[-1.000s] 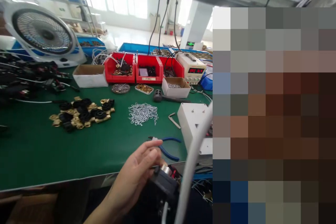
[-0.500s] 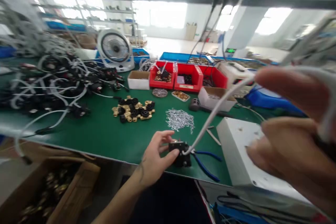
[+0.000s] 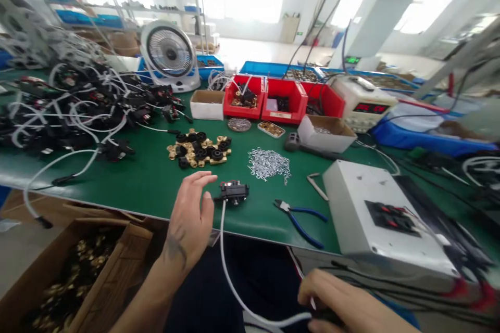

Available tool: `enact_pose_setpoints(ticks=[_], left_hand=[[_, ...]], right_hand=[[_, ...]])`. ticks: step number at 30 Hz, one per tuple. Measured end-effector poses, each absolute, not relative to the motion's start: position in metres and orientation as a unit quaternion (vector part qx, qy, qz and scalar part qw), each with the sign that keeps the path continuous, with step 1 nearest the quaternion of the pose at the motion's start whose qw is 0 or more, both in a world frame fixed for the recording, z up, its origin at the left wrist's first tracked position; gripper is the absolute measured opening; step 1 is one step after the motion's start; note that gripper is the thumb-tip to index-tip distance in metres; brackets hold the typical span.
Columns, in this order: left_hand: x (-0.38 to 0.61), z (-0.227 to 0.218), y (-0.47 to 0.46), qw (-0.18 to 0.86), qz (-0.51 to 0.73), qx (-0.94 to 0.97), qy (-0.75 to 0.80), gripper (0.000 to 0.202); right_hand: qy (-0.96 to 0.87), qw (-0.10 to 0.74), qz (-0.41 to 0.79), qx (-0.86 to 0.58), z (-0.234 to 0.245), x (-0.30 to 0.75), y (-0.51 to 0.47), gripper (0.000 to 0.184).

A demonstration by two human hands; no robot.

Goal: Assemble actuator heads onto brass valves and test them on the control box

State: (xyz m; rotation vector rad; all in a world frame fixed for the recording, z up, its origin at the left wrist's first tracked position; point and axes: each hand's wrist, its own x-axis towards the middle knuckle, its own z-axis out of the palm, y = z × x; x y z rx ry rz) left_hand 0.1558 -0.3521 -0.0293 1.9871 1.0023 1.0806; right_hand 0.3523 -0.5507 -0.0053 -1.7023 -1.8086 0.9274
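Observation:
A small black part with a white cable lies on the green mat near the front edge. My left hand hovers just left of it, fingers apart and holding nothing. My right hand is low at the bottom edge, its fingers closed around the far end of the white cable. Blue-handled pliers lie to the right of the black part.
A white box with red-black terminals sits right. Brass and black fittings, metal clips, red bins, a fan and a power supply stand behind. Cabled parts pile left. A carton of brass parts sits below.
The black part was in my left hand and now lies on the mat. My left hand has let go. My right hand dropped from close to the camera to the bottom edge.

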Motion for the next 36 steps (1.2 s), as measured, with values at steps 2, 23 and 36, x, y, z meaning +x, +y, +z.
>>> enact_pose_setpoints(ticks=[2,23,36], left_hand=[[0.163,-0.017,-0.383,0.397,0.328,0.802,0.301,0.020],[0.197,-0.008,-0.443,0.544,0.243,0.774,0.215,0.009],[0.199,-0.012,-0.442,0.481,0.266,0.818,0.169,0.010]], right_hand=[[-0.590,0.286,0.330,-0.679,-0.008,0.340,-0.550,0.022],[-0.052,0.485,0.256,-0.835,-0.190,0.423,-0.611,0.047],[-0.184,0.710,0.262,-0.627,-0.066,0.328,-0.603,0.029]])
